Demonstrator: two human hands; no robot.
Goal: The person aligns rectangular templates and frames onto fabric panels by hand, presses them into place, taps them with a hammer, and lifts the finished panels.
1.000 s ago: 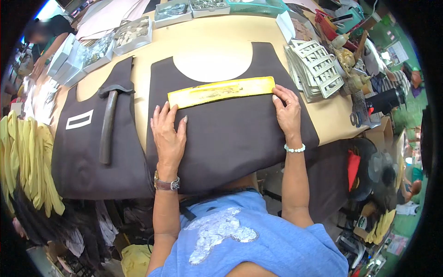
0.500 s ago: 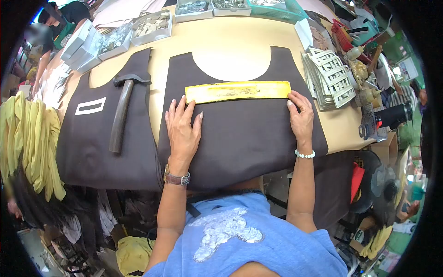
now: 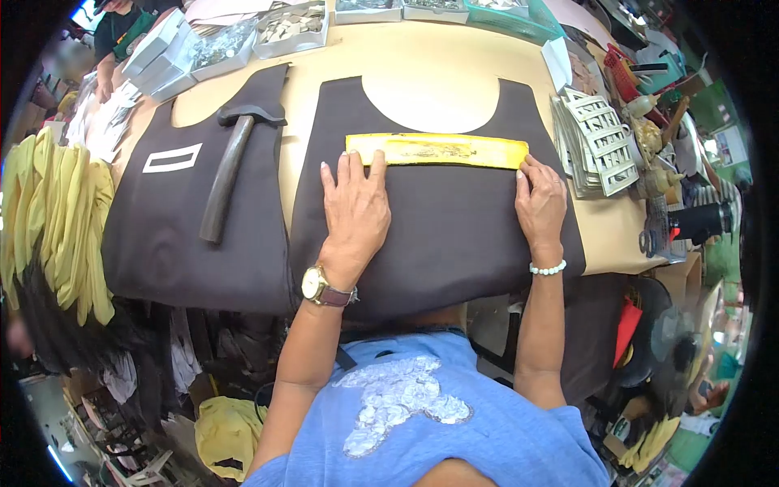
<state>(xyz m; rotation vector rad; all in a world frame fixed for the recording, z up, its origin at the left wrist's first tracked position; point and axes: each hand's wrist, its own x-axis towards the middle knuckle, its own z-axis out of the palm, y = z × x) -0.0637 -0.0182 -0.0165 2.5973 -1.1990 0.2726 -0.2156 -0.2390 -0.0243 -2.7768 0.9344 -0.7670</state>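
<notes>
A long yellow strip (image 3: 438, 151) with a worn, darkened middle lies across the chest of a dark fabric piece (image 3: 454, 235) with a scooped neckline. My left hand (image 3: 357, 203) rests palm down, fingers spread, its fingertips on the strip's lower left edge. At the strip's right end, the thumb and fingers of my right hand (image 3: 540, 199) are pressed near the corner. To the left, a hammer (image 3: 227, 174) with a dark head lies on a second dark fabric piece (image 3: 154, 243), beside a white rectangular frame (image 3: 172, 158).
Boxes of small parts (image 3: 292, 31) line the table's (image 3: 422, 65) far edge. White slotted templates (image 3: 600, 142) are stacked at the right, near a red basket (image 3: 621, 77). Yellow cloths (image 3: 57, 219) hang at the left. Another person (image 3: 122, 36) is at the far left.
The view has shifted, so the table's things appear further right. My left hand has moved onto the strip's lower edge and turned, showing the watch face. My right hand stays at the right end.
</notes>
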